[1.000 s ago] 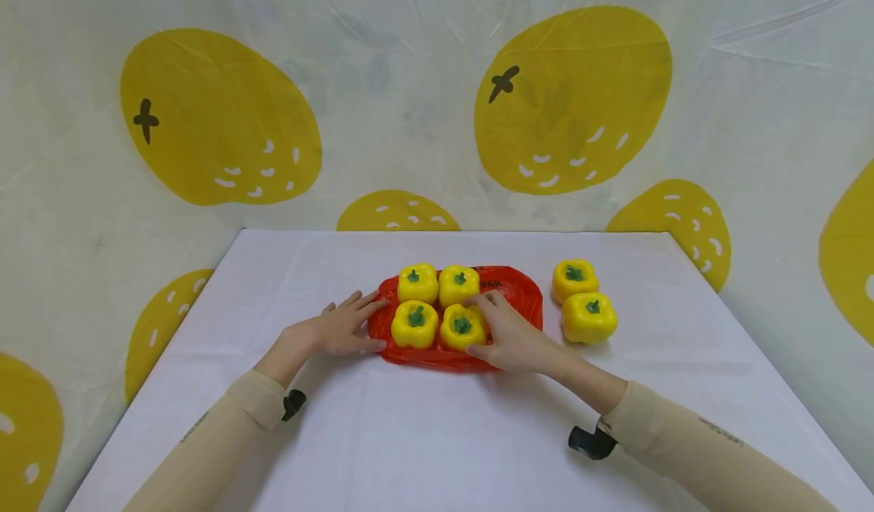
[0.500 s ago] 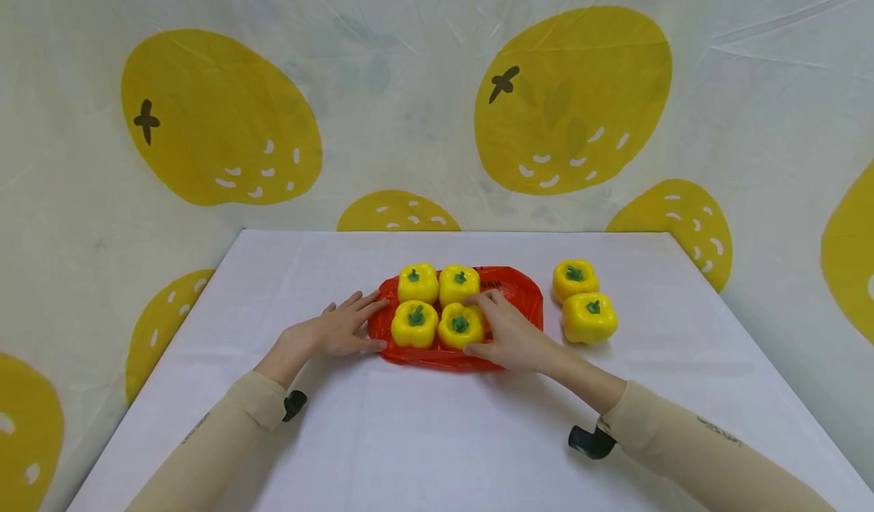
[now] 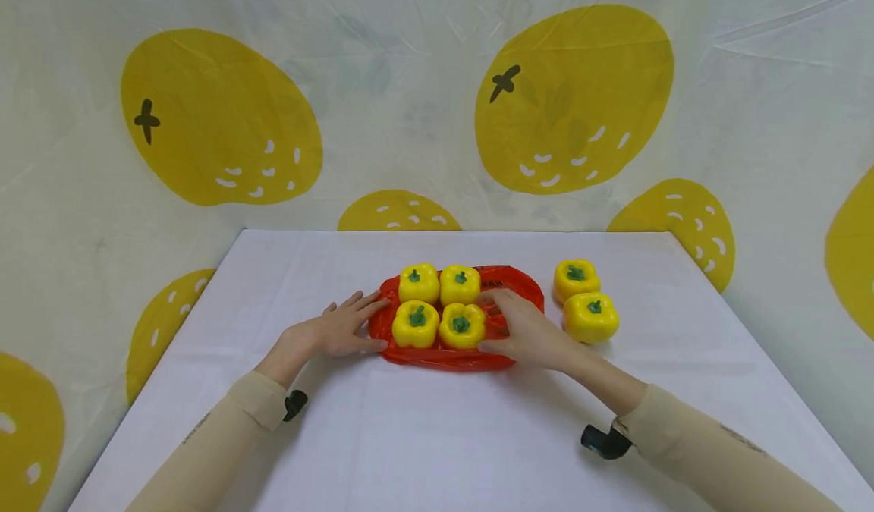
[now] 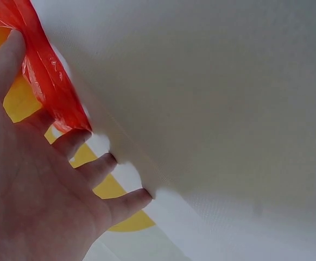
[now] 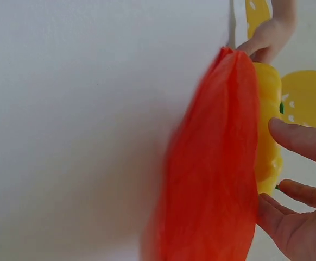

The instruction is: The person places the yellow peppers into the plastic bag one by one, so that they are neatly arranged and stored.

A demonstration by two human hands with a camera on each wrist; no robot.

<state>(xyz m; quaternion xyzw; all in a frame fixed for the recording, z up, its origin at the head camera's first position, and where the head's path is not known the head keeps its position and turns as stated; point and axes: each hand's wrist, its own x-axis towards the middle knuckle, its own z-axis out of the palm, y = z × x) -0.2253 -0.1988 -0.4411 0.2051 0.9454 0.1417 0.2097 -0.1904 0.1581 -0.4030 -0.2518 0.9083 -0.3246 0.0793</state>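
A red plastic bag [image 3: 444, 359] lies flat mid-table with yellow bell peppers, green-stemmed, in two rows on it. The front row holds one pepper [image 3: 413, 332] at left and another [image 3: 463, 337] at right; two more stand behind. My left hand [image 3: 341, 331] rests fingers spread at the bag's left edge; in the left wrist view its thumb and nearest fingers touch the red plastic [image 4: 52, 81]. My right hand [image 3: 529, 335] is just right of the front right pepper, thumb and fingers parted around a gap. The right wrist view shows these fingers beside the bag's rim [image 5: 212, 163].
Two more yellow bell peppers stand on the white tablecloth [image 3: 410, 436] to the right of the bag, one [image 3: 573, 288] behind the other [image 3: 589, 326]. A curtain [image 3: 403, 80] with large yellow fruit prints hangs behind the table.
My right hand has let go of the front right pepper and drawn back slightly to the right. That pepper stands by its neighbour on the bag. My left hand has stayed put.
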